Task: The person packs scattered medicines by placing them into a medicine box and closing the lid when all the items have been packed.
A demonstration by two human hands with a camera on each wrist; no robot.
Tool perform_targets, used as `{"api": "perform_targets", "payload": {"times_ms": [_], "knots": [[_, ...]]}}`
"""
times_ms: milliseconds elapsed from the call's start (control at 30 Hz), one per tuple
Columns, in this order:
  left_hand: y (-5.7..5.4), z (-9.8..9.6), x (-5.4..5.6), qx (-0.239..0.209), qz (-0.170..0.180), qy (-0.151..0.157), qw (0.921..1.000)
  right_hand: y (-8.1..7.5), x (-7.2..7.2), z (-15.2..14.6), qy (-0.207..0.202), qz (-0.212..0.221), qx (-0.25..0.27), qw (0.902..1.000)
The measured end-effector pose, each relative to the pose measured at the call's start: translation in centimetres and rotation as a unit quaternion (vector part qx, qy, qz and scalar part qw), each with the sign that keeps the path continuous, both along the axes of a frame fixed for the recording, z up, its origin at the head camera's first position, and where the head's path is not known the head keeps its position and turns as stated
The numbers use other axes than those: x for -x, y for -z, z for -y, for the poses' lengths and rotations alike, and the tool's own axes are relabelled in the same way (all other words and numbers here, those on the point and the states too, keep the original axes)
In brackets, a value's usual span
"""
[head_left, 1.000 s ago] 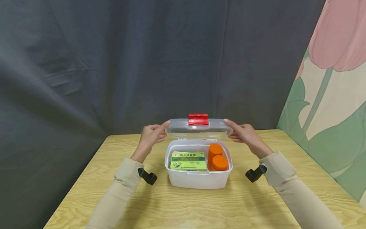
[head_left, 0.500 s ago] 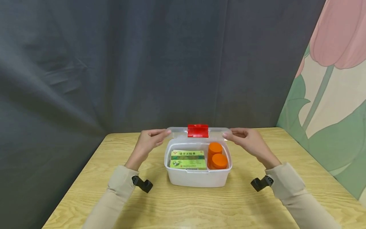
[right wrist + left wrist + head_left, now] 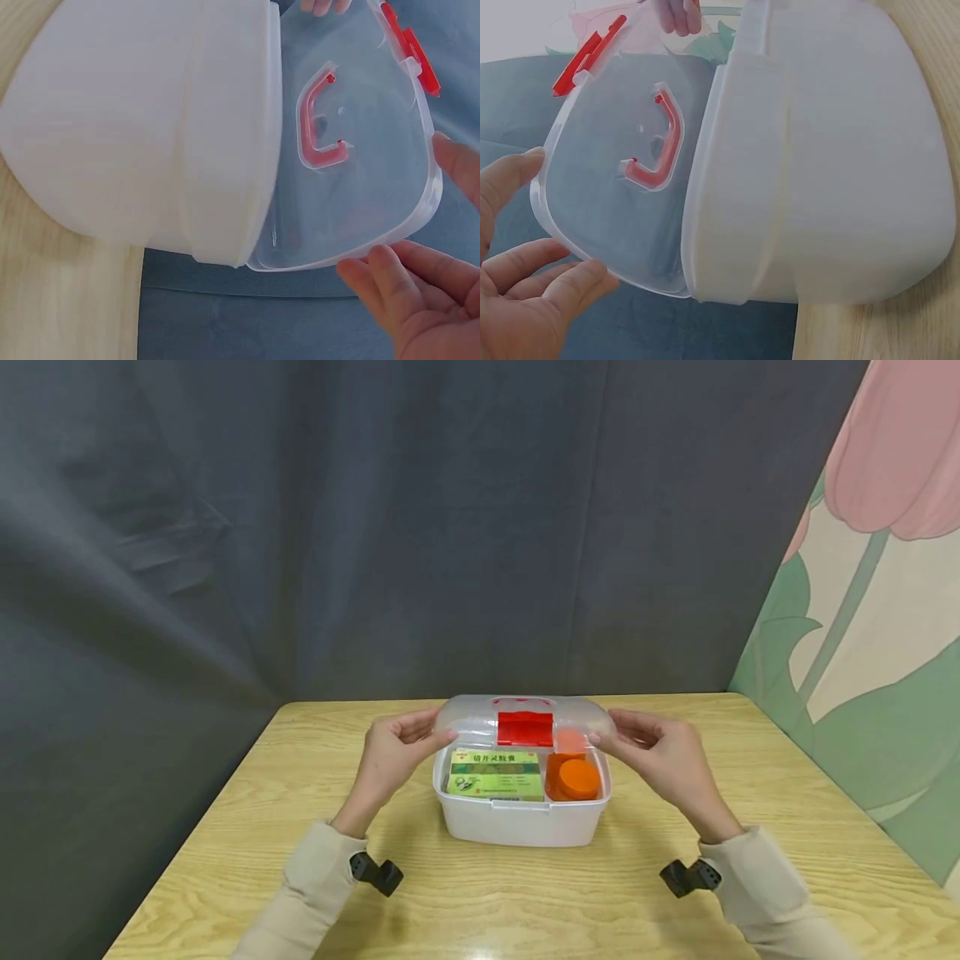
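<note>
A white plastic box stands on the wooden table with its hinged clear lid tilted partway over it. My left hand holds the lid's left front corner, thumb at the front edge and fingers along the side. At the opposite corner my right hand pinches the lid the same way. A red latch hangs at the lid's front, and a red handle shows on its top in the left wrist view. Inside lie a green medicine carton and two orange-capped bottles, the rear one seen through the lid.
The wooden table extends around the box on all sides. Behind it hangs a dark grey curtain, which also runs down the left. A wall painted with a tulip borders the right side.
Both hands have swung the lid forward and down from nearly upright, so it now covers the back of the box. The red latch has come lower and nearer. The carton and bottles have stayed in place.
</note>
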State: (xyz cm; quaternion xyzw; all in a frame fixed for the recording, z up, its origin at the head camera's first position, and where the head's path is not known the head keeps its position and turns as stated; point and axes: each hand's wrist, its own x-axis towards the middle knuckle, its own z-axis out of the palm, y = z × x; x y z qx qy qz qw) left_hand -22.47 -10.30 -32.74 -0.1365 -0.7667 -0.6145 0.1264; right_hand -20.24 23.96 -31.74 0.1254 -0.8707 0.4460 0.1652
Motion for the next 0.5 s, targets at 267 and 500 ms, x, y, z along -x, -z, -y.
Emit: {"api": "perform_targets", "payload": {"times_ms": [267, 500], "knots": [[0.8, 0.1, -0.9, 0.012, 0.023, -0.003, 0.9997, 2.2, -0.8, 0.3, -0.007, -0.024, 0.06, 0.9979], [2.0, 0.0, -1.4, -0.004, 0.023, 0.004, 0.9997, 3.9, -1.1, 0.2, -0.024, -0.064, 0.094, 0.9932]]}}
